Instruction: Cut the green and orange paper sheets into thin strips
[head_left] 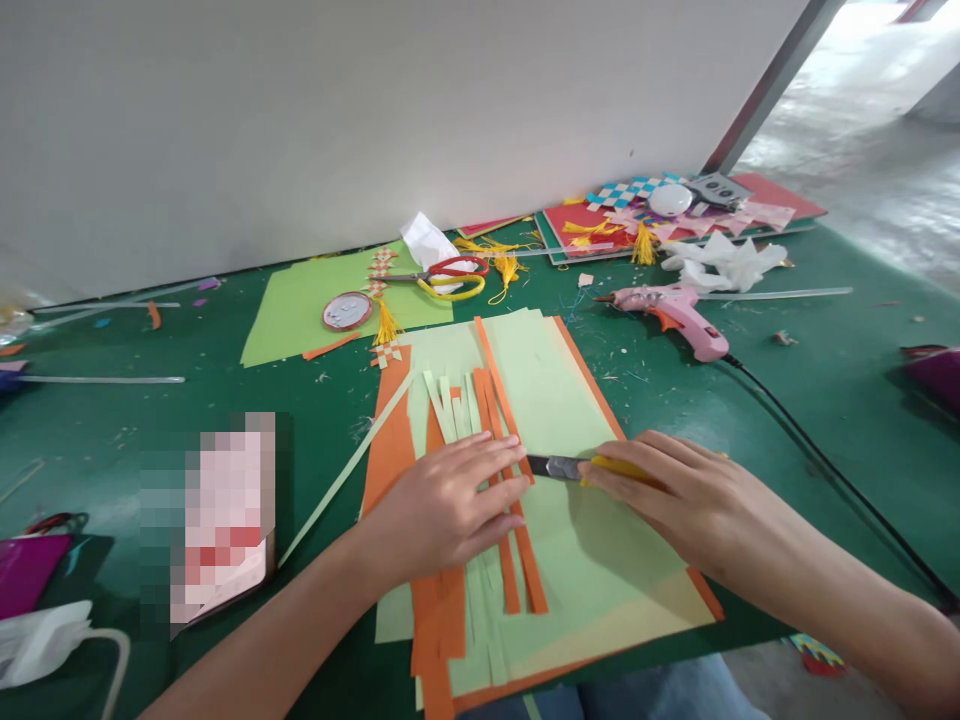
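My left hand (469, 497) lies flat, fingers stretched out, over several narrow orange strips (511, 572) and pale green strips (491, 622). A yellow-handled utility knife (559, 467) is in my right hand (675, 490), its blade pointing left and its tip touching or close to an orange strip by my left fingertips. Under both hands is a sheet of pale green paper (592, 560), with orange paper (589, 375) showing along its edges. Wider orange pieces (388, 450) lie at the left of the sheet. One long green strip (345, 472) slants off that side.
Red-and-yellow scissors (450, 278) and a round tin (347, 311) lie on bright green paper (285, 310) behind the sheet. A pink glue gun (671, 315) with a black cord (832, 470) is at right. A phone-like pixelated object (225, 520) lies left. Behind stands a wall (337, 110).
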